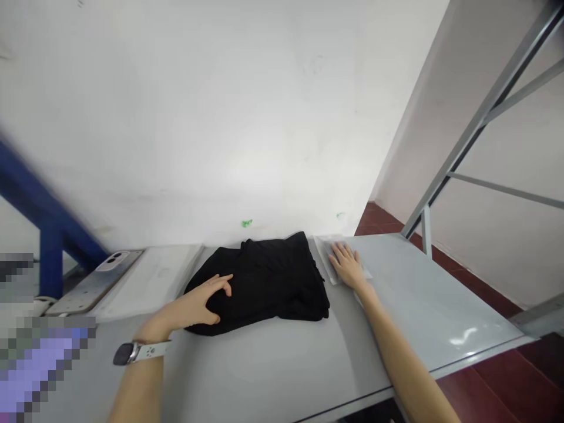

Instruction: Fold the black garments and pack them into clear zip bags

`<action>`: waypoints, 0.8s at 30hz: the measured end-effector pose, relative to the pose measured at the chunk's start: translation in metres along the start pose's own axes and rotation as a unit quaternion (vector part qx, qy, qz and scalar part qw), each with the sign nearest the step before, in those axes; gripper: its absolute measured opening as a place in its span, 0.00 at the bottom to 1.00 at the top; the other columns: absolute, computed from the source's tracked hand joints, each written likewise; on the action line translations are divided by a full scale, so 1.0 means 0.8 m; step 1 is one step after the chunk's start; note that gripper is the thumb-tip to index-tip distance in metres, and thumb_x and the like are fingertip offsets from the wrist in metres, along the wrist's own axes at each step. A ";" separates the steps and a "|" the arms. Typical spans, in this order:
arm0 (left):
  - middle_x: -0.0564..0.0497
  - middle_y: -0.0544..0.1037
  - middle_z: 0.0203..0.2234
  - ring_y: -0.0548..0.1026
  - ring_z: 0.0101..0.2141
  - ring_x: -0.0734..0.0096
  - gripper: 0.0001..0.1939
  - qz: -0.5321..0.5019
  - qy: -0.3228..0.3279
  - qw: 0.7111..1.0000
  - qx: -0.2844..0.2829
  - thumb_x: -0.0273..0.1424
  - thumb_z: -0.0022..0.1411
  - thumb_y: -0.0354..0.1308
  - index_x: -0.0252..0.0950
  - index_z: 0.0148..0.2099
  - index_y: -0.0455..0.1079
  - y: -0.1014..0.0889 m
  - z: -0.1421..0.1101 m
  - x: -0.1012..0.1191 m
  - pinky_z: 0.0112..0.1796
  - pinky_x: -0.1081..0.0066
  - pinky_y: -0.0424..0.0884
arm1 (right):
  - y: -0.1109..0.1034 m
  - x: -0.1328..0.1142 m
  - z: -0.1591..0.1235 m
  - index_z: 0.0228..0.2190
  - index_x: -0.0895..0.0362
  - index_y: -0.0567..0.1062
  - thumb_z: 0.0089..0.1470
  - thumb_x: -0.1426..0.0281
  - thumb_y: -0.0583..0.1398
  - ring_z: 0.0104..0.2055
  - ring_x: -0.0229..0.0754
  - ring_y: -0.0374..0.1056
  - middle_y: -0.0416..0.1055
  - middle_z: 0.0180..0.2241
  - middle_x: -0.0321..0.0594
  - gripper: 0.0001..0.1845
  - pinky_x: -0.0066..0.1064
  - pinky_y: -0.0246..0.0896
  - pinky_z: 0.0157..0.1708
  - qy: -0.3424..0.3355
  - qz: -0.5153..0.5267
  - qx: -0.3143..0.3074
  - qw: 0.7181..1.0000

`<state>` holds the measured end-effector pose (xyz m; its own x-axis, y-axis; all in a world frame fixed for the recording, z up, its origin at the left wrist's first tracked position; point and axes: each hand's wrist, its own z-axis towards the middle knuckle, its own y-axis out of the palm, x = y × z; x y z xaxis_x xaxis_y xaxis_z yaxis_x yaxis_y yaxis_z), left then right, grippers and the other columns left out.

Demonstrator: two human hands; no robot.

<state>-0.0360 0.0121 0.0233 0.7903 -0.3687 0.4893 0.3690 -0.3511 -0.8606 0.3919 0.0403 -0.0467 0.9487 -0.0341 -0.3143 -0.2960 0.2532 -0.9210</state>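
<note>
A folded black garment (268, 282) lies on the grey table in front of me; its exact kind cannot be made out. At its left side is my left hand (202, 302), thumb and fingers apart, touching or just over the cloth without gripping it. My right hand (348, 265) lies flat with spread fingers on a clear plastic bag (326, 273), just right of the garment. The hand and forearm cover part of that bag. A watch with a pale strap (152, 351) is on my left wrist.
Left of the garment lies a stack of clear plastic bags (152, 279), with a phone (99, 285) beside it. A white wall (264, 117) stands behind the grey table (273, 364). A blue frame (50, 252) rises at left, a metal frame (476, 129) at right.
</note>
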 end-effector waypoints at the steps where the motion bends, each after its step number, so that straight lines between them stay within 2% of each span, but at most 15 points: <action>1: 0.49 0.61 0.63 0.52 0.64 0.49 0.18 0.004 -0.007 1.000 0.003 0.25 0.42 0.58 0.43 0.38 0.70 0.001 -0.003 -0.003 0.57 0.53 0.60 | -0.007 -0.007 -0.006 0.62 0.53 0.57 0.64 0.57 0.47 0.68 0.55 0.40 0.50 0.65 0.46 0.29 0.56 0.34 0.63 -0.011 0.015 0.008 1.000; 3: 0.49 0.61 0.63 0.52 0.64 0.50 0.16 0.007 -0.003 1.000 0.007 0.24 0.41 0.56 0.42 0.36 0.68 0.003 -0.010 -0.009 0.57 0.54 0.61 | -0.022 -0.025 -0.024 0.61 0.52 0.58 0.63 0.55 0.49 0.67 0.53 0.44 0.53 0.64 0.46 0.29 0.53 0.38 0.63 -0.067 0.063 0.010 0.996; 5: 0.50 0.60 0.63 0.52 0.64 0.52 0.16 0.009 0.017 1.000 0.016 0.24 0.41 0.55 0.42 0.36 0.68 0.004 -0.014 -0.016 0.57 0.55 0.61 | -0.036 -0.048 -0.046 0.57 0.49 0.62 0.60 0.53 0.53 0.65 0.51 0.50 0.59 0.61 0.43 0.27 0.49 0.44 0.62 -0.155 0.112 -0.028 0.981; 8: 0.50 0.63 0.62 0.54 0.64 0.53 0.11 0.012 0.030 0.999 0.039 0.25 0.43 0.54 0.42 0.32 0.68 0.005 -0.018 -0.021 0.58 0.56 0.60 | -0.046 -0.076 -0.076 0.47 0.49 0.71 0.52 0.54 0.62 0.63 0.53 0.52 0.65 0.57 0.41 0.22 0.51 0.42 0.62 -0.237 0.107 -0.091 0.961; 12: 0.49 0.71 0.57 0.66 0.58 0.55 0.03 -0.033 0.025 0.996 0.084 0.31 0.51 0.53 0.42 0.29 0.68 0.004 -0.025 -0.018 0.56 0.57 0.63 | -0.050 -0.089 -0.097 0.41 0.51 0.76 0.50 0.66 0.63 0.63 0.55 0.54 0.67 0.55 0.40 0.14 0.50 0.47 0.61 -0.242 0.067 -0.102 0.962; 16: 0.48 0.75 0.52 0.71 0.54 0.57 0.10 -0.100 0.008 0.984 0.147 0.40 0.59 0.51 0.43 0.37 0.68 -0.002 -0.039 -0.013 0.54 0.59 0.66 | -0.061 -0.087 -0.104 0.36 0.51 0.77 0.49 0.75 0.58 0.59 0.52 0.60 0.73 0.49 0.39 0.13 0.48 0.52 0.58 -0.261 0.062 -0.086 0.959; 20: 0.50 0.79 0.47 0.72 0.52 0.58 0.13 -0.090 0.000 0.980 0.176 0.44 0.59 0.52 0.44 0.41 0.71 -0.009 -0.049 -0.018 0.52 0.62 0.67 | -0.068 -0.077 -0.108 0.35 0.51 0.76 0.52 0.76 0.54 0.57 0.51 0.63 0.75 0.46 0.39 0.13 0.50 0.51 0.58 -0.240 0.100 -0.050 0.964; 24: 0.52 0.80 0.44 0.76 0.48 0.57 0.15 -0.049 0.000 0.986 0.160 0.44 0.52 0.58 0.45 0.41 0.75 -0.005 -0.048 -0.031 0.51 0.63 0.69 | -0.064 -0.063 -0.109 0.37 0.49 0.74 0.58 0.71 0.53 0.58 0.49 0.62 0.74 0.47 0.37 0.10 0.51 0.48 0.60 -0.206 0.181 -0.056 0.960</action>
<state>-0.0758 -0.0106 0.0204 0.7433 -0.3461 0.5725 0.5794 -0.0947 -0.8095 0.3492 -0.0555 -0.0035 0.7384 0.4269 -0.5220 -0.6028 0.0711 -0.7947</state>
